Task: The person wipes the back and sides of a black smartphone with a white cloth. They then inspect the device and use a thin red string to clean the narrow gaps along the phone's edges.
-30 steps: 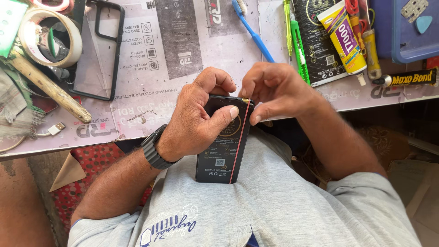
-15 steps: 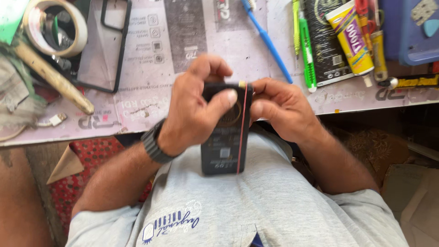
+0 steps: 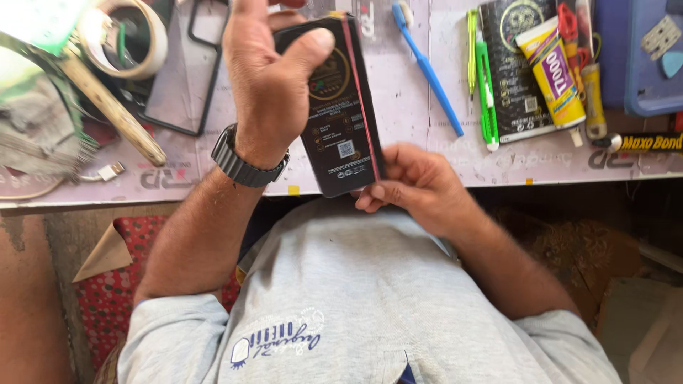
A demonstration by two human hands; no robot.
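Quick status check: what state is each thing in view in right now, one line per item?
Black flat box: closed, lifted over the table edge, held in both hands.
Left hand: gripping the box's upper part.
Right hand: pinching the box's lower edge.
Blue toothbrush: lying flat on the table.
Yellow glue tube: lying flat; cap not visible.
Tape roll: lying flat.

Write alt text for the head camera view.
Both hands hold a flat black box with a red edge stripe: the left hand grips its top, the right hand its lower end. Behind it, a worktable holds a blue toothbrush and tape roll.
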